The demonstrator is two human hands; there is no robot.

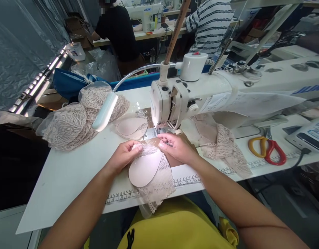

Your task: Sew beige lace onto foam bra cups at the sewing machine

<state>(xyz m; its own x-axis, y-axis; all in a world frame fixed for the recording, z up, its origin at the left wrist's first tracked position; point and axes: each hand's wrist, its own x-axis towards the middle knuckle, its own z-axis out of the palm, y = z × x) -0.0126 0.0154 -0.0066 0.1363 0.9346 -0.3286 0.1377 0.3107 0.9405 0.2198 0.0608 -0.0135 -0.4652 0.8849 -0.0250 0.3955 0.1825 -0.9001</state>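
Observation:
A beige foam cup with pale lace (149,171) lies at the front edge of the white table, its lace hanging over the printed ruler. My left hand (123,155) pinches the cup's top left edge. My right hand (176,147) pinches the lace at the top right, just in front of the needle of the white sewing machine (172,100). A second sewn cup (132,127) lies behind, left of the needle plate.
A pile of lace cups (76,117) sits at the left under the gooseneck lamp (105,112). More lace pieces (221,145) lie right of the machine, then red-and-yellow scissors (267,148) and a control panel (311,135). Two people work at machines behind.

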